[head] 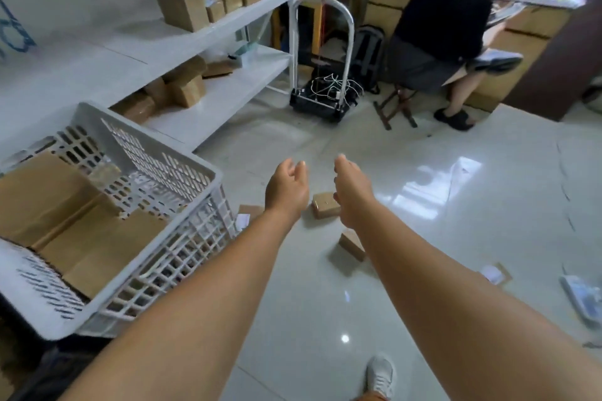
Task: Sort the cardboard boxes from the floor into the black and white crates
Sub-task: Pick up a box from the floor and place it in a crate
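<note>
Several brown cardboard boxes (49, 205) already fill the white slatted plastic crate (182, 169), while small brown cardboard boxes (324, 205) remain on the glossy floor (423, 254) beneath the left hand (286, 189) and right hand (353, 192), each grip relaxed and empty.

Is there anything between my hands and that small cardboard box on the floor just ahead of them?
Nothing visible blocks it. The left hand and right hand are both open and empty above the small cardboard box, which lies on bare floor. The white crate is off to the left.
</note>
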